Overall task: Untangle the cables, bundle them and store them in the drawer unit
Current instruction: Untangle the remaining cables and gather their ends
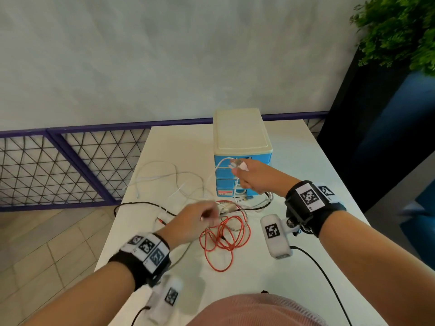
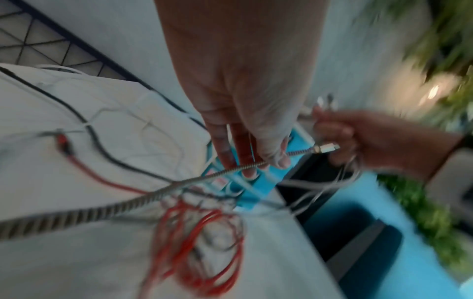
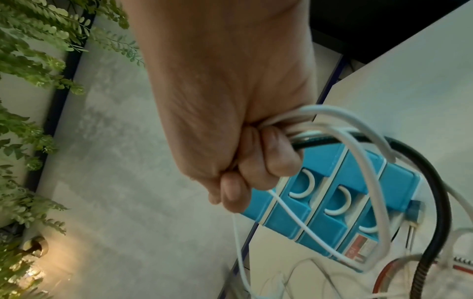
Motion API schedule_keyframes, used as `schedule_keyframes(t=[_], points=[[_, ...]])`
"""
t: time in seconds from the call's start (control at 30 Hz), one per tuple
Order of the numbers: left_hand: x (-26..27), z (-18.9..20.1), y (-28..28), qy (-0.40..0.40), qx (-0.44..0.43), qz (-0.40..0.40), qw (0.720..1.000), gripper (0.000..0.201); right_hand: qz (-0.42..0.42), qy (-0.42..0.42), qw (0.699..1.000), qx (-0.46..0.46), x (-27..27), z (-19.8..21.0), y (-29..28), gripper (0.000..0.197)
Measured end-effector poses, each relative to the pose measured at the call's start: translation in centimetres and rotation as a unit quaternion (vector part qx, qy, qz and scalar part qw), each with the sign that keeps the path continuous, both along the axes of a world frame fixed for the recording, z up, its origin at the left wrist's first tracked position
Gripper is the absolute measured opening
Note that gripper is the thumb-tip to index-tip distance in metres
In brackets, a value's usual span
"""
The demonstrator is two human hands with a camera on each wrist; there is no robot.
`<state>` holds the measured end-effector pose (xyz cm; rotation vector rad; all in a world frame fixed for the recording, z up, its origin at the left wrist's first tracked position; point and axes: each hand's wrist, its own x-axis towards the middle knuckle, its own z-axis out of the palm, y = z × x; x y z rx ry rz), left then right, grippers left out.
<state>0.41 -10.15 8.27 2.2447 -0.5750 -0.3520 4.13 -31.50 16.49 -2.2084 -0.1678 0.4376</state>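
Here, a tangle of cables lies on a white table (image 1: 306, 161) in front of a small blue drawer unit (image 1: 242, 147) with a cream top: a red cable (image 1: 221, 241) in loose coils nearest the person, a black cable (image 1: 141, 204) trailing toward the left edge, and thin white cables (image 1: 164, 175) looping across the middle. The right hand (image 1: 254, 177) is raised before the drawers, fist clenched around several white cables and a dark one, plugs poking out above the knuckles. The left hand (image 1: 195, 220) hovers over the red coils, its fingertips (image 2: 279, 159) pinching a braided silver cable (image 2: 102, 208) just behind its metal plug. Behind the table, a purple mesh railing (image 1: 70, 165) and a green plant (image 1: 400, 31).
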Motion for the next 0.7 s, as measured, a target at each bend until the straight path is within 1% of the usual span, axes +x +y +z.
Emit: schedule_keyframes(t=[0.03,0.07,0.1,0.17,0.2,0.33,0.37,0.47,0.53,0.6,0.7], points=[[0.8,1.3,-0.6,0.003,-0.063,0.046,0.997,0.015,-0.007,-0.004,1.0,0.017,0.1,0.0,0.1,0.033],[1.4,2.5,-1.2,0.014,-0.124,0.086,0.988,0.016,-0.022,-0.002,0.999,0.048,0.2,-0.2,0.3,0.036],[2.0,3.8,-1.8,0.026,-0.174,0.121,0.977,0.015,-0.043,0.004,0.995,0.094,0.3,-0.2,0.4,0.035],[2.9,5.9,-2.9,0.045,-0.232,0.168,0.957,0.005,-0.077,0.007,0.981,0.178,0.3,-0.1,0.8,0.033],[3.2,6.6,-3.3,0.046,-0.247,0.179,0.951,0.006,-0.086,0.003,0.974,0.209,0.3,0.0,0.9,0.033],[3.8,7.8,-4.3,0.022,-0.243,0.191,0.951,0.014,-0.089,0.03,0.939,0.33,0.1,0.1,1.6,0.038],[3.9,7.9,-4.5,0.023,-0.243,0.189,0.951,0.015,-0.096,0.03,0.933,0.345,0.0,0.1,1.9,0.038],[3.9,8.1,-4.7,0.03,-0.243,0.179,0.953,0.014,-0.128,-0.007,0.93,0.346,-0.2,0.2,2.6,0.036],[3.9,8.2,-4.6,0.023,-0.226,0.172,0.958,0.012,-0.143,-0.018,0.926,0.348,-0.2,0.1,2.7,0.035],[4.0,8.1,-4.3,0.022,-0.205,0.163,0.965,0.009,-0.151,-0.007,0.923,0.354,-0.2,0.1,2.7,0.035],[3.8,7.8,-4.0,0.018,-0.225,0.163,0.96,0.007,-0.161,0.033,0.903,0.398,-0.4,0.3,3.1,0.034]])
